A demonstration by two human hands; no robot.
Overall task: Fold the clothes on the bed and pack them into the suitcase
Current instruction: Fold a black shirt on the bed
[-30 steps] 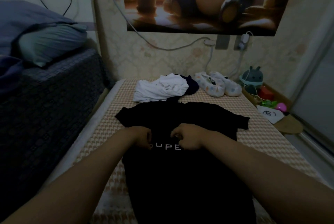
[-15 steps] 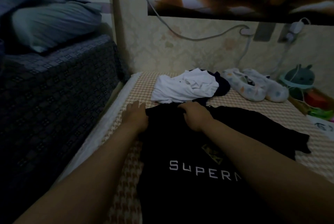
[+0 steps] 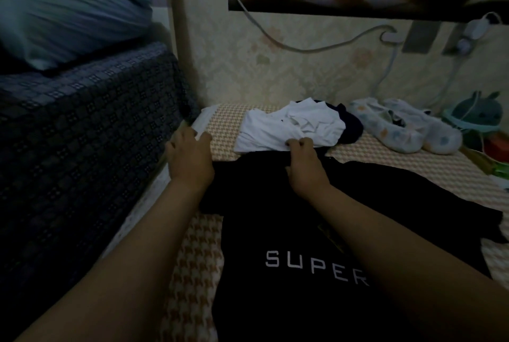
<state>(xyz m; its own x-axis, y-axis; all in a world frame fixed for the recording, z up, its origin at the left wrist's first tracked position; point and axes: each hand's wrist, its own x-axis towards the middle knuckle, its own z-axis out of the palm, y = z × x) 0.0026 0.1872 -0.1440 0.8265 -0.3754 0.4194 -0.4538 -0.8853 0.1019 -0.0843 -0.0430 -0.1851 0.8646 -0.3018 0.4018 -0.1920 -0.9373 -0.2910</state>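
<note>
The black T-shirt (image 3: 289,231) lies flat, print up, along the middle of the bed (image 3: 225,121). The left hand (image 3: 190,157) rests on its shoulder near the bed's left edge, fingers spread and relaxed. The right hand (image 3: 304,168) curls its fingers round the collar, touching a white garment (image 3: 289,126). 2 slippers (image 3: 391,135) sit by the far edge.

Black T-shirt (image 3: 297,226) flat on bed (image 3: 399,165); left hand (image 3: 190,158) rests on shoulder, right hand (image 3: 305,166) grips collar.
</note>
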